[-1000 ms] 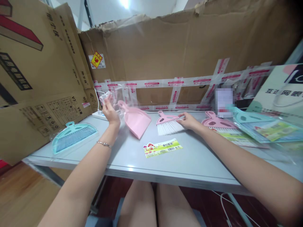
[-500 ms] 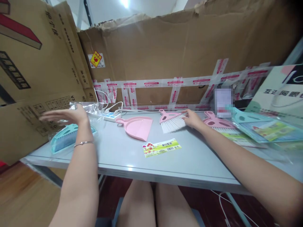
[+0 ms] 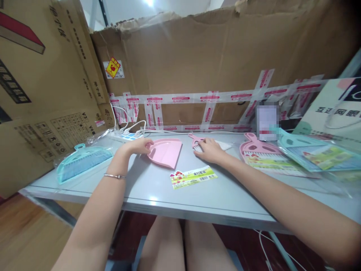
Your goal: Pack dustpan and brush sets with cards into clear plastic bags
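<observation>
A pink dustpan (image 3: 166, 150) lies on the table, its open edge facing right. My left hand (image 3: 138, 146) is closed over its handle end, which the fingers hide. To its right is a small pink hand brush (image 3: 195, 140) with white bristles. My right hand (image 3: 211, 150) lies over that brush, fingers curled on its head and covering much of the bristles. In front of both, a green and yellow printed card (image 3: 194, 177) with red mushrooms lies flat on the table.
A bagged teal brush-and-dustpan set (image 3: 84, 163) lies at the left. Bagged pink (image 3: 261, 146) and teal (image 3: 299, 140) sets overlap at the right, near a blurred phone-like screen (image 3: 267, 122). A power strip (image 3: 126, 137) with white cables sits behind, before a large cardboard box (image 3: 180, 67).
My left hand has moved right and down from above the teal set onto the pink dustpan's handle. My right hand has shifted left from the bristle tips over the brush head.
</observation>
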Motion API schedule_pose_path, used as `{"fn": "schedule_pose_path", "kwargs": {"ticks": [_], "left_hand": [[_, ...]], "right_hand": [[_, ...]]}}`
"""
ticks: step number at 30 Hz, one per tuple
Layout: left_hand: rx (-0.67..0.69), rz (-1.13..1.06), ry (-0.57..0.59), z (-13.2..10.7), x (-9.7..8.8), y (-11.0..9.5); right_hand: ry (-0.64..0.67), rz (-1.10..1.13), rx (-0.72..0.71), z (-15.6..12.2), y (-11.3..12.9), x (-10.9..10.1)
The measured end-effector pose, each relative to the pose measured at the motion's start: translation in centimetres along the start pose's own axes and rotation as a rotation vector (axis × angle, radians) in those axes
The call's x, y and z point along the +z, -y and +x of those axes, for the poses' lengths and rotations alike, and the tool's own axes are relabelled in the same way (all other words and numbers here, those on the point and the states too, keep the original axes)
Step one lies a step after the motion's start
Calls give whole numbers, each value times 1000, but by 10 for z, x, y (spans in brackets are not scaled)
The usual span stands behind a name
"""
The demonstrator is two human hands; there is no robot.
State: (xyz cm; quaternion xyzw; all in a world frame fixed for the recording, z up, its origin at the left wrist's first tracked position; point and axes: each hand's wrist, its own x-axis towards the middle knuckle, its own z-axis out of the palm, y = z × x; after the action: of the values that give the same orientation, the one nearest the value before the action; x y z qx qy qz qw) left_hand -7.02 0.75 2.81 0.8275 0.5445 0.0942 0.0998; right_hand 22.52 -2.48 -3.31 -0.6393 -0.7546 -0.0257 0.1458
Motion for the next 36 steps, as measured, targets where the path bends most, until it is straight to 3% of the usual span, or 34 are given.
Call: {"fn": "schedule_pose_path", "kwargs": {"ticks": [7,12,15,20,23,29,36], "left_hand": [[-169,177,-122,4,6,-6],[-256,245,-77,-3,1,-23],[-295,284,-39,-5,-3,-30],[-300,296,47,-4,-6,-33],[-302,293,75,-7,-10,-34],[-324,217,58,-10,-10,-39],[-252,191,-67,5,11,-43]], "right_hand": [[168,-6,-124,-2,-21,-19],[128,-89,-21,-2,-31,-31],[75,-103,19,-3,-26,-28],[106,-27,-69,-2,-8,-9],[147,24,-68,0,-16,-6],[217,203,-155,0,-38,-25],[201,370,-224,-12,-7,-45]]}}
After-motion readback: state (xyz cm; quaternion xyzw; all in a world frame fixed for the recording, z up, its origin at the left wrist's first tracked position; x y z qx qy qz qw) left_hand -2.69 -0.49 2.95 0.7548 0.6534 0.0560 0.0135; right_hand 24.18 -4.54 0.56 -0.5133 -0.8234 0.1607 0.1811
